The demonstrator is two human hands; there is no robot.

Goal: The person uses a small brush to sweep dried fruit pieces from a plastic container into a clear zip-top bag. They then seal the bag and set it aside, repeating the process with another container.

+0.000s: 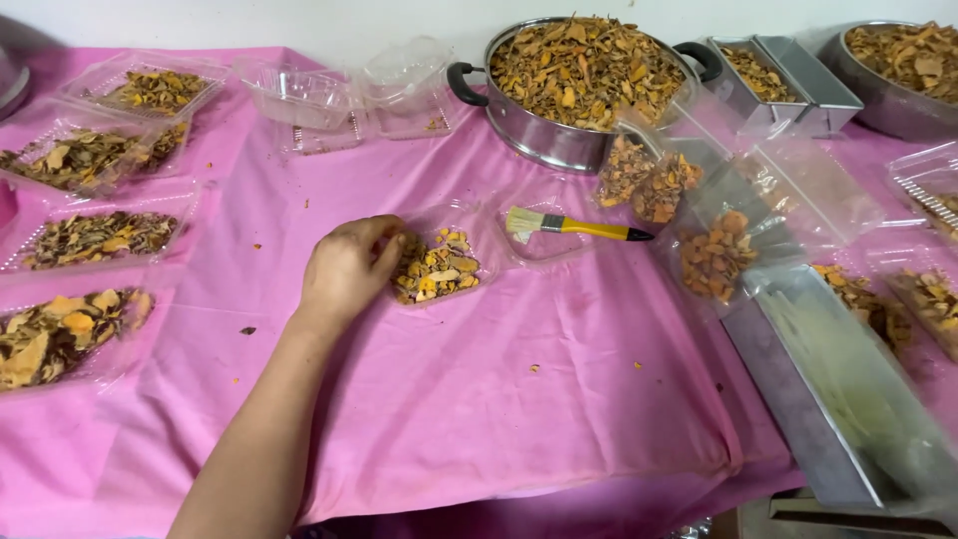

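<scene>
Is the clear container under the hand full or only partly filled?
Partly filled. The clear container holds a shallow layer of yellow-brown chips, with bare plastic showing at its right side. The left hand touches its left edge.

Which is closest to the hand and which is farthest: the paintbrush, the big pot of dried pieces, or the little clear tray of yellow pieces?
From the left hand:
1. Little clear tray of yellow pieces, touching the fingertips on their right.
2. Paintbrush, farther right, lying on a clear lid.
3. Big pot of dried pieces, at the back of the table, up and right.
</scene>
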